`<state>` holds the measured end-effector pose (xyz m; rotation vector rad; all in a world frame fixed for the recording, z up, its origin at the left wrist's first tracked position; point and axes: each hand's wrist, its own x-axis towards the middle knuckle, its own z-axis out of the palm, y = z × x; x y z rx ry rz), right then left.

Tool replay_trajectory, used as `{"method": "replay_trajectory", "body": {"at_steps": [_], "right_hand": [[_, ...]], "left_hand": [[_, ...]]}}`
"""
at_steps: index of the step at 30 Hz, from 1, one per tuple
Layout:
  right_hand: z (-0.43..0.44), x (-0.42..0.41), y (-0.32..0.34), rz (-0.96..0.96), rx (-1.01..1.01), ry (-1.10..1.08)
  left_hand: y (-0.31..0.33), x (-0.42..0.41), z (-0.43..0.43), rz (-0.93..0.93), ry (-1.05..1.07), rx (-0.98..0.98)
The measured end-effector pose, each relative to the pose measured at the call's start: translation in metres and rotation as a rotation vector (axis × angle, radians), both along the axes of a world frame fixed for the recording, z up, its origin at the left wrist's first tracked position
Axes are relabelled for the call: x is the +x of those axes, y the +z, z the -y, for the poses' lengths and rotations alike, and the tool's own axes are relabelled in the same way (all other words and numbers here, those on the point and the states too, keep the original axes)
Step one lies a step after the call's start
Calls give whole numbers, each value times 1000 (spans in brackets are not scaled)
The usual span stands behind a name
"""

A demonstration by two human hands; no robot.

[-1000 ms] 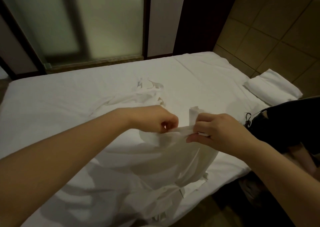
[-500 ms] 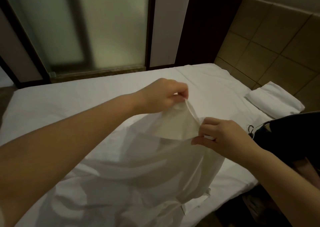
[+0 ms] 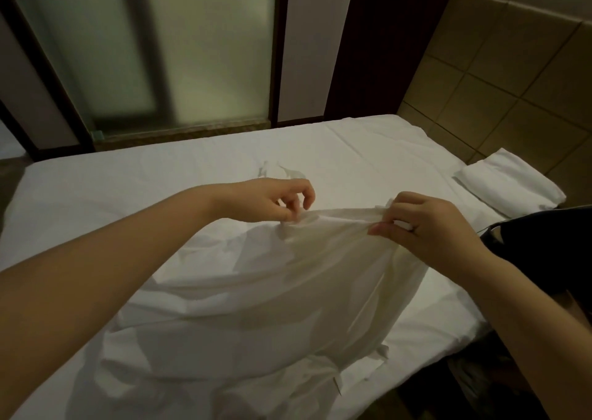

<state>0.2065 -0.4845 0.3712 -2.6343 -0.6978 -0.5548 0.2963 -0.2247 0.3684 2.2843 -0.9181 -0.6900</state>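
A white cloth cover (image 3: 256, 291) with small tie strips lies bunched on the bed (image 3: 112, 195), its upper edge lifted off the sheet. My left hand (image 3: 272, 201) pinches that edge at its left end between thumb and fingers. My right hand (image 3: 423, 224) grips the same edge further right, fingers curled over the fabric. The edge is stretched taut between both hands, and the rest of the cloth hangs down towards me.
A folded white towel or pillow (image 3: 509, 182) sits at the bed's right end by the tiled wall (image 3: 512, 83). A dark garment or bag (image 3: 551, 246) lies at the right. Frosted glass panels (image 3: 153, 51) stand behind the bed.
My left hand came down from its raised position and moved left, drawing the cloth edge out flat and taut. My right hand kept its hold and stayed about in place.
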Motion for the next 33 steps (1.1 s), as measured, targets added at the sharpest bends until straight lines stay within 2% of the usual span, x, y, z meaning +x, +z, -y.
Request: {"method": "replay_trajectory", "body": {"at_steps": [3,6,8,13,16,20,22,27,29,31,33], "right_hand": [[-2,-2,-2,-4,-24,16],[-4,-5,-2,28,-71,56],[-5,-8,-3,58,-110,85],[7,-14,-8,59,-110,73],[10,-18,-12,43,-130,84],[-7,-22,-16,32,-173,120],[-12,-21,-14,38,-164,122],[-1,-22,-11,91,-174,37],[3,-23,-15,89,-154,-2],[7,-24,-19,77,-114,-35],[9,-24,-20,73,-84,-51]], "left_hand": [[-7,2,-2,213,118,-153],[-16,6,1,493,121,-128],[-23,3,8,540,77,-131],[-40,-9,22,426,17,-154],[-52,-8,26,573,-8,-112],[-48,-1,40,761,240,-210],[-47,-1,47,726,175,-232],[-56,-14,40,328,30,-185],[-60,-20,33,222,-1,-173],[-64,-25,28,223,-43,-162],[-69,-29,28,300,-100,-118]]}}
